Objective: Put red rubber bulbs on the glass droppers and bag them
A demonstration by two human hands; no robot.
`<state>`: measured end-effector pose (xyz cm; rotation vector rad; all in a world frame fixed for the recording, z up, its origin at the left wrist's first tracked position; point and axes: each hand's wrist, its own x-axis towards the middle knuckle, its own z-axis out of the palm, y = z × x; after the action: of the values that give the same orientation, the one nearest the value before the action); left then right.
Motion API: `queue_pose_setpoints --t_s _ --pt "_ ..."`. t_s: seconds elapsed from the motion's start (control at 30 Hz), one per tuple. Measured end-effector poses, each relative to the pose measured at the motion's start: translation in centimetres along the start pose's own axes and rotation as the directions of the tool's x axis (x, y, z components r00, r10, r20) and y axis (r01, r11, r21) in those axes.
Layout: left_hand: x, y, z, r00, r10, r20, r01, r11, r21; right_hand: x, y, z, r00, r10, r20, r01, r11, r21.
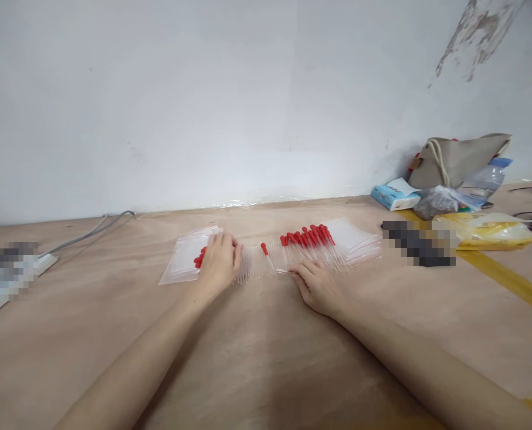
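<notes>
A row of thin clear tubes (250, 263) lies across the wooden table, several topped with red rubber bulbs (308, 237) like droppers. One dropper with a red bulb (264, 249) lies apart between my hands. My left hand (221, 257) is curled over the left end of the row, beside loose red bulbs (200, 258) on clear plastic bags (176, 260); its fingertips are hidden. With thumb and fingers together, my right hand (317, 286) pinches a clear tube (282, 271) that points left. Beyond it, the capped droppers rest against another stack of clear bags (353, 239).
At the back right are a blue tissue pack (394, 196), a grey cloth bag (463, 158), plastic bags and a yellow packet (494, 233). A dark blurred object (420, 243) lies nearer. A power strip (46, 263) and grey cable (86, 233) are at left. A wall stands behind.
</notes>
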<state>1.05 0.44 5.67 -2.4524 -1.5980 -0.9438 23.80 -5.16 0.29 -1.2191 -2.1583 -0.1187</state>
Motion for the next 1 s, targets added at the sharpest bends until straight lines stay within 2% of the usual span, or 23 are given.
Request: queue_pose_setpoints --t_s 0.07,0.13,0.2,0.3,0.4,0.5,0.7,1.0 --pt "-2.2 1.1 0.3 0.986 0.065 0.153 -0.021 0.961 -0.276 0.0 0.0 -0.2 1.000 0.017 0.006 -0.017 1.000 0.005" --pt "-4.4 1.6 1.0 0.951 0.102 0.292 0.057 0.870 -0.490 0.0 0.0 -0.3 1.000 0.016 0.004 -0.016 1.000 0.012" --pt "-6.0 1.8 1.8 0.930 0.103 0.353 0.142 0.786 -0.602 0.0 -0.1 -0.3 1.000 -0.002 -0.004 0.002 1.000 0.028" --pt "-6.6 1.8 2.4 0.933 0.111 0.343 0.130 0.783 -0.608 -0.2 -0.5 -0.3 0.998 -0.055 -0.009 0.055 0.997 0.062" --pt "-6.2 1.9 2.1 0.934 0.142 0.329 0.071 0.827 -0.557 -0.4 -1.0 -0.1 0.994 -0.107 -0.018 0.108 0.990 0.092" --pt "-6.0 2.0 1.8 0.934 0.157 0.320 0.053 0.827 -0.559 -0.4 -1.4 0.0 0.989 -0.149 -0.025 0.151 0.983 0.103" --pt "-6.4 2.0 1.9 0.937 0.150 0.316 0.065 0.812 -0.580 -0.5 -1.3 0.0 0.991 -0.133 -0.016 0.134 0.983 0.124" --pt "-6.2 2.1 1.6 0.932 0.212 0.292 0.010 0.794 -0.608 -0.7 -0.8 0.0 0.980 -0.197 0.014 0.190 0.960 0.205"
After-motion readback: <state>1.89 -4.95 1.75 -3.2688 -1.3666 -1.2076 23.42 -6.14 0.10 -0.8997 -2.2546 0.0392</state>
